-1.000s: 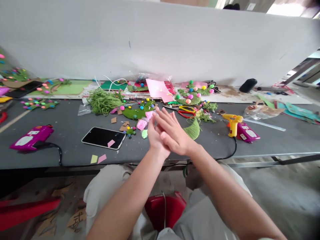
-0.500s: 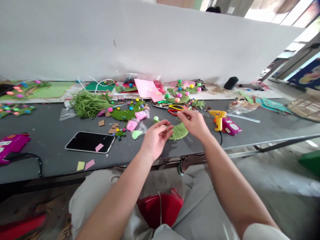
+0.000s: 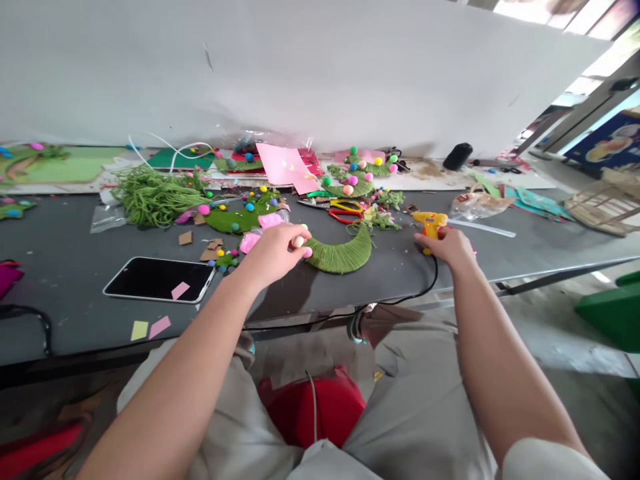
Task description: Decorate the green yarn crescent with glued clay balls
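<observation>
My left hand (image 3: 277, 252) is closed at the left tip of a crescent wrapped in green yarn (image 3: 343, 258). A pale pom-pom (image 3: 299, 241) and a pink pom-pom (image 3: 307, 252) show at its fingertips, by that tip. The crescent's curved body lies toward the right, its other tip pointing up. Over on the right, my right hand (image 3: 450, 248) has its fingers round the handle of a yellow glue gun (image 3: 431, 220). A black cord hangs from the gun's handle. The magenta item behind this hand is mostly hidden.
Red-and-yellow-handled tools (image 3: 346, 211) lie behind the crescent. Green yarn (image 3: 155, 200), a phone (image 3: 160, 279) and decorated green pieces (image 3: 240, 217) are to the left. A glue stick (image 3: 483, 227) and plastic bag (image 3: 477, 205) sit right. A white panel (image 3: 300, 80) stands behind.
My right hand has left the crescent, moved right and taken hold of the glue gun. My left hand has shifted left and closed at the crescent's tip. The view has turned slightly.
</observation>
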Available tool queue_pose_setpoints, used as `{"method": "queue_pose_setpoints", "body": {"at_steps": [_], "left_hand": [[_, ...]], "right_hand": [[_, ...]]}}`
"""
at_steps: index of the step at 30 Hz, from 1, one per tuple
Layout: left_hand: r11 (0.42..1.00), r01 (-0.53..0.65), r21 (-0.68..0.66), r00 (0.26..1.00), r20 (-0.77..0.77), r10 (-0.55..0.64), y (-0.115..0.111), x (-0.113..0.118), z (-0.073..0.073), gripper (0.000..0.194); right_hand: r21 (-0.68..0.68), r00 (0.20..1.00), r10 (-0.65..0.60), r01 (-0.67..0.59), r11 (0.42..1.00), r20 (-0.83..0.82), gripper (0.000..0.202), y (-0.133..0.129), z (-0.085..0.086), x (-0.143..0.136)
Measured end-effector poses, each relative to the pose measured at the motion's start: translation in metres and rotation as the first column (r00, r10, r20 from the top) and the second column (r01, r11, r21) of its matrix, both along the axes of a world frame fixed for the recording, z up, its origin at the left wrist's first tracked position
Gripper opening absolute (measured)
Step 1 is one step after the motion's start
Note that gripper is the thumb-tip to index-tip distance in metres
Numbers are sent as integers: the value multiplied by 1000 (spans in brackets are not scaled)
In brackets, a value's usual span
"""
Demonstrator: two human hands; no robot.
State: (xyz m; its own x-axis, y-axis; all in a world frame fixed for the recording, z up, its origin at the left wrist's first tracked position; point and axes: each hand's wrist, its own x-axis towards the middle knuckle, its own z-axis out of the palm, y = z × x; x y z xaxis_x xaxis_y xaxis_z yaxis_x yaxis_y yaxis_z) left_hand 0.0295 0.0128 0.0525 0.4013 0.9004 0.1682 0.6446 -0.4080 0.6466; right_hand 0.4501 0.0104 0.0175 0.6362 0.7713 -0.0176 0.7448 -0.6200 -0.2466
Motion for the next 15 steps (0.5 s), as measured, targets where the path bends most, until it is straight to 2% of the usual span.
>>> {"method": "queue_pose_setpoints", "body": {"at_steps": [5,9,12,15], "left_hand": [[998,57,2,997,-53,-57,1,2,-4,9],[998,51,-31,996,-67,-53,8,-14,-1,13],[998,-58,-17,996,-73,57,14,-40,6,14],[971,-236,-29,953,-202,226,15,-64,14,19]], "right_hand": [[1,999,-28,28,1000,25,38,1,-2,-5],[4,1000,24,-24,1000,20,37,-3,-1,-4],[-26,997,80,-80,996,5,34,-3,-3,-5],[-44,993,115,-114,992,9,36,-11,2,-6]]}}
